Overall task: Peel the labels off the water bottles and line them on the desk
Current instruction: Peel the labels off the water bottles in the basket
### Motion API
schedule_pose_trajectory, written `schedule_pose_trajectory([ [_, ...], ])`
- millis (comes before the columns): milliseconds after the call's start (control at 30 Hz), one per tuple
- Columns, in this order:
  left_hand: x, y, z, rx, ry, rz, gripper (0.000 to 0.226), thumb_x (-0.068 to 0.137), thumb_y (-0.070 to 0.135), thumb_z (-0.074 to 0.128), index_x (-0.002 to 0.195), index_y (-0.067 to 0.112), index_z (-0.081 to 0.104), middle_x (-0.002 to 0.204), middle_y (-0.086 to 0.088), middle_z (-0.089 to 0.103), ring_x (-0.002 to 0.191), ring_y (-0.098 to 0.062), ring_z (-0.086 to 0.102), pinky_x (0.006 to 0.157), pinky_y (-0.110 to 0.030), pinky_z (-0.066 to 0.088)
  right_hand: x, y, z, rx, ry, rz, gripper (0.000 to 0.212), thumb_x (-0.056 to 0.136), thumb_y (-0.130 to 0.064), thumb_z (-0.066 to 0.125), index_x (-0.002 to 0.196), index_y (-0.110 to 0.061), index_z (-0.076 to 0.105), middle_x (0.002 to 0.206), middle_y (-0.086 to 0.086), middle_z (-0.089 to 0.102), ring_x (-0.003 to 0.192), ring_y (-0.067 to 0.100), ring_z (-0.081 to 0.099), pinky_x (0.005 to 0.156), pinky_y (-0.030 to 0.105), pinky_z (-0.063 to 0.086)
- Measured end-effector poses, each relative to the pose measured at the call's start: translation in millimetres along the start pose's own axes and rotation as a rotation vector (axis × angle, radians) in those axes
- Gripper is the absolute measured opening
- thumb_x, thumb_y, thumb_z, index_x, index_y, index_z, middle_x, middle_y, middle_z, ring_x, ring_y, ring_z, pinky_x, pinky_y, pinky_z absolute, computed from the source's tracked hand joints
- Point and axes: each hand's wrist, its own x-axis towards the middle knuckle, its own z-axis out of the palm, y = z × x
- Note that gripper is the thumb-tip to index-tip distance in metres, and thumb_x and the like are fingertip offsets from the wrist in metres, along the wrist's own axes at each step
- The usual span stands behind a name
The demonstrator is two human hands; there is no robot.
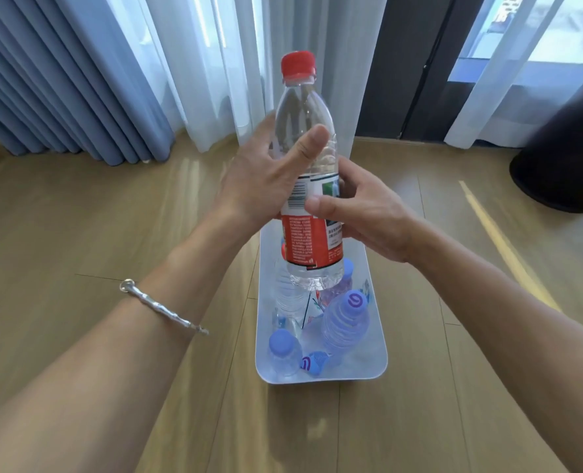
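Clear water bottle (303,124), red cap (298,64): held upright in mid-air between both hands, directly above white plastic bin (382,356).
Red-and-white label (309,244): on lower body of bottle, unpeeled, barcode strip facing camera.
Left hand (259,179): wrapped round bottle at top edge of label, thumb laid across front, fingers behind.
Right hand (368,213): gripping bottle from the right at label height, thumb pressed on label, fingers curled behind.
Silver bracelet (162,307): on left wrist.
Bin: on wooden floor (112,233), holding several clear blue-capped bottles (344,322), some upright, some tilted.
Background: blue pleated curtains (61,73) at left; dark round container (563,158) at far right.
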Motion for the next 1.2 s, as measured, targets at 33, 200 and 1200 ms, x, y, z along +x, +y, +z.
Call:
schedule_pose_trajectory([
  [33,0.0,-1.2,0.4,-0.014,-0.026,0.003,0.055,0.080,0.067,0.054,0.128,0.040,0.053,0.105,0.008,0.073,0.092,-0.012,0.072,0.082,-0.046,0.059,-1.2,0.4,-0.5,0.003,0.005,-0.009,0.060,0.075,-0.021,0.079,0.127,-0.021,0.049,0.110,0.008,0.070,0.102,0.028,0.069,0.086,0.049,0.055],
  [200,0.4,-8.1,-0.8,-0.185,-0.123,-0.094,0.103,0.063,0.068,0.070,0.150,0.030,0.029,0.120,-0.002,0.070,0.108,-0.020,0.068,0.096,-0.050,0.051,-6.1,6.2,-2.8,0.094,0.057,-0.092,0.071,0.064,-0.028,0.076,0.129,-0.016,0.050,0.107,0.011,0.071,0.101,0.033,0.069,0.082,0.053,0.055],
  [1200,-3.1,-21.7,18.2,0.121,-0.155,-0.036,0.086,0.064,0.046,0.047,0.146,0.024,0.036,0.095,0.006,0.073,0.061,-0.001,0.059,0.062,-0.028,0.048,3.2,4.0,21.5,-0.141,0.465,-0.024,0.040,0.086,-0.056,0.056,0.115,-0.030,0.045,0.102,-0.008,0.065,0.088,0.006,0.069,0.079,0.032,0.057],
])
